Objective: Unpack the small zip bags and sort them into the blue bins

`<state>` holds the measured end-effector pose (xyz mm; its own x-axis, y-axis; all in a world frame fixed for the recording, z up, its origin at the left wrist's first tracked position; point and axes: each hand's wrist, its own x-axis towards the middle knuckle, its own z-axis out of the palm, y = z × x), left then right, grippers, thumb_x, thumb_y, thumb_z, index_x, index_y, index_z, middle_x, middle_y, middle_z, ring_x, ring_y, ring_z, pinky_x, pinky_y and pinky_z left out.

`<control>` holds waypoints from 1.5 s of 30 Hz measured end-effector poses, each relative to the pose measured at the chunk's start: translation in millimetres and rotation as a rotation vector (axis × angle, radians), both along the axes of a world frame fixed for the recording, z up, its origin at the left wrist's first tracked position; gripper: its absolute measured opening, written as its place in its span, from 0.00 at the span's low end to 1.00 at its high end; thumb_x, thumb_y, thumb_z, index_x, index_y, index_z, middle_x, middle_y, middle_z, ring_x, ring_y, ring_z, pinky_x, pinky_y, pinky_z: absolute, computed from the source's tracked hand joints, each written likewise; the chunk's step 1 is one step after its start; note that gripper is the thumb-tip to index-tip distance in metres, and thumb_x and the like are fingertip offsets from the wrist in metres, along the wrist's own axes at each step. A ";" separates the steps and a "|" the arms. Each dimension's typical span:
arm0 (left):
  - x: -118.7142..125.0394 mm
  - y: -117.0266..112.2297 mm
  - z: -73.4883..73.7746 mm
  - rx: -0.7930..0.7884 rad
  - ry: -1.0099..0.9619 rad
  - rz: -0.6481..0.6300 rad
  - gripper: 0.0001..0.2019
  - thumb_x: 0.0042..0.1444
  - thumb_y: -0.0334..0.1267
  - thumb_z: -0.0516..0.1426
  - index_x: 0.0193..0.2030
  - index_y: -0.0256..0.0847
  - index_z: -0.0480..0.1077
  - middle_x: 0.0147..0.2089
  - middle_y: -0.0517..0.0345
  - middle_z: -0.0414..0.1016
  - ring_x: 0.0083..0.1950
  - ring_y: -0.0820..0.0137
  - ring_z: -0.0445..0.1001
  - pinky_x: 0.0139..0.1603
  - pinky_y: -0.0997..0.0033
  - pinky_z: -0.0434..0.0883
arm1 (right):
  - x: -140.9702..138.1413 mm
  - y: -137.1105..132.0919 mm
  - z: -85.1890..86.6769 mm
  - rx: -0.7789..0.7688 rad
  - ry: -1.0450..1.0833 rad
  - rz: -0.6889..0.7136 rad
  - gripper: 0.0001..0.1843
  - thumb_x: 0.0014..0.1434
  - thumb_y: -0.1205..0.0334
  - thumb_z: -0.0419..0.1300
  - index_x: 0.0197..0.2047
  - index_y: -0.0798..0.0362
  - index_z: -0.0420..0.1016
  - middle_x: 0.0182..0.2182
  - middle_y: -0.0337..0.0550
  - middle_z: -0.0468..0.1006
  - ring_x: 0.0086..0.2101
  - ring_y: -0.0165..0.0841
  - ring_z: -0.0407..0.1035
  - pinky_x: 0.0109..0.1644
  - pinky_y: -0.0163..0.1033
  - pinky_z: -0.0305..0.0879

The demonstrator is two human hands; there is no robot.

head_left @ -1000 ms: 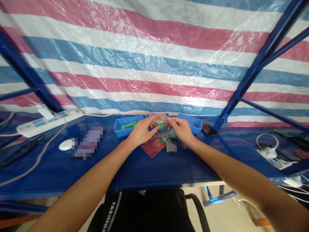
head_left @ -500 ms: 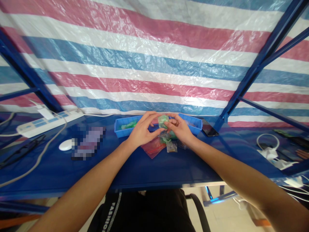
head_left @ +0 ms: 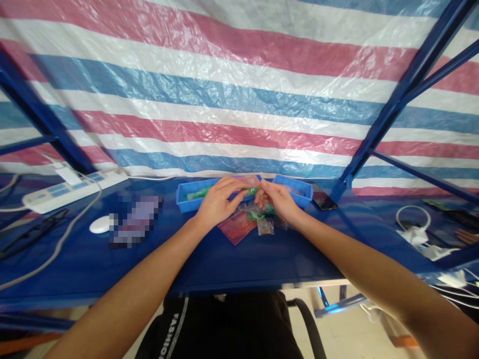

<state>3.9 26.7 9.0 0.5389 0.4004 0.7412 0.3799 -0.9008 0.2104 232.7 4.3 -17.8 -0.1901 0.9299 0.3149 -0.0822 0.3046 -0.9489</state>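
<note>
My left hand (head_left: 216, 202) and my right hand (head_left: 276, 200) meet above the blue table (head_left: 232, 259), and together they pinch a small clear bag with green contents (head_left: 250, 190). Fingers of both hands are closed on its ends. Under the hands lie a red plastic bag (head_left: 236, 227), a small clear packet (head_left: 265, 227) and more green-filled bags (head_left: 258, 214). Just behind the hands stand blue trays: the left tray (head_left: 187, 195) holds green pieces, the right tray (head_left: 297, 189) is partly hidden by my right hand.
A white power strip (head_left: 63, 188) with cables lies at the far left, with a white mouse (head_left: 100, 225) near it. A dark phone (head_left: 325, 200) rests right of the trays. White cables and chargers (head_left: 419, 234) sit at the right. A striped tarp (head_left: 239, 89) hangs behind.
The small green bag was raised between my fingers half a second ago; now it is lower and held flatter, with both hands drawn closer together over the trays.
</note>
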 end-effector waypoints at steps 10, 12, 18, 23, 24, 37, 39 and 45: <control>2.8 -9.3 3.0 0.005 0.005 -0.028 0.25 0.65 0.46 0.66 0.67 0.48 0.72 0.70 0.45 0.71 0.70 0.54 0.70 0.71 0.47 0.70 | -2.4 -1.9 -0.5 -0.017 0.018 -0.058 0.29 0.61 0.34 0.68 0.27 0.49 0.68 0.17 0.32 0.66 0.18 0.26 0.54 0.24 0.36 0.51; 3.1 -7.2 2.1 0.032 0.038 -0.044 0.24 0.64 0.45 0.67 0.65 0.50 0.74 0.71 0.46 0.69 0.72 0.53 0.69 0.72 0.45 0.69 | -2.2 -1.1 -0.4 -0.055 0.057 -0.058 0.30 0.59 0.33 0.69 0.26 0.48 0.66 0.16 0.31 0.63 0.17 0.26 0.51 0.23 0.36 0.49; 1.5 0.9 -1.4 0.029 0.044 -0.062 0.13 0.72 0.38 0.59 0.60 0.47 0.76 0.58 0.49 0.81 0.62 0.58 0.77 0.66 0.50 0.72 | -1.9 1.0 -2.2 -0.116 0.061 0.006 0.33 0.61 0.29 0.65 0.23 0.49 0.66 0.13 0.32 0.59 0.15 0.25 0.47 0.21 0.37 0.43; 0.0 -2.9 -0.2 -0.024 -0.042 0.074 0.18 0.72 0.43 0.59 0.65 0.44 0.73 0.56 0.49 0.82 0.55 0.60 0.79 0.60 0.57 0.75 | -2.3 0.5 -0.1 -0.074 0.048 -0.078 0.28 0.62 0.30 0.64 0.37 0.49 0.77 0.17 0.31 0.65 0.16 0.26 0.51 0.21 0.36 0.47; 0.0 -3.6 -0.4 -0.044 -0.062 0.114 0.21 0.72 0.44 0.60 0.68 0.44 0.71 0.55 0.50 0.82 0.53 0.61 0.80 0.59 0.58 0.76 | -2.0 0.5 0.6 -0.050 0.038 -0.104 0.28 0.63 0.31 0.64 0.38 0.49 0.76 0.18 0.32 0.67 0.17 0.26 0.54 0.21 0.36 0.48; 2.8 -2.8 -4.5 -0.165 -0.002 0.105 0.31 0.69 0.46 0.61 0.76 0.46 0.62 0.59 0.49 0.79 0.45 0.64 0.80 0.53 0.61 0.79 | 0.7 3.4 -3.5 0.125 -0.121 -0.104 0.21 0.60 0.40 0.71 0.38 0.51 0.80 0.32 0.38 0.80 0.27 0.30 0.67 0.33 0.38 0.66; 3.1 -2.6 -3.4 -0.127 -0.006 0.072 0.31 0.68 0.46 0.63 0.75 0.46 0.63 0.63 0.46 0.76 0.55 0.59 0.79 0.61 0.55 0.77 | 0.6 5.7 -4.8 0.090 -0.054 -0.111 0.23 0.58 0.39 0.71 0.39 0.50 0.78 0.31 0.37 0.79 0.26 0.29 0.67 0.31 0.37 0.66; 3.2 -2.2 -1.0 -0.035 0.068 -0.037 0.24 0.65 0.41 0.65 0.67 0.50 0.72 0.71 0.47 0.68 0.72 0.54 0.68 0.74 0.46 0.68 | 3.8 11.3 -5.7 0.026 0.057 -0.153 0.32 0.55 0.40 0.74 0.55 0.47 0.73 0.28 0.29 0.76 0.23 0.27 0.65 0.30 0.34 0.64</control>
<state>7.2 24.5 8.0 0.6025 0.4043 0.6882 0.3610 -0.9070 0.2168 236.5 15.6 -23.5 -0.0286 0.9378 0.3459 -0.0863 0.3424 -0.9356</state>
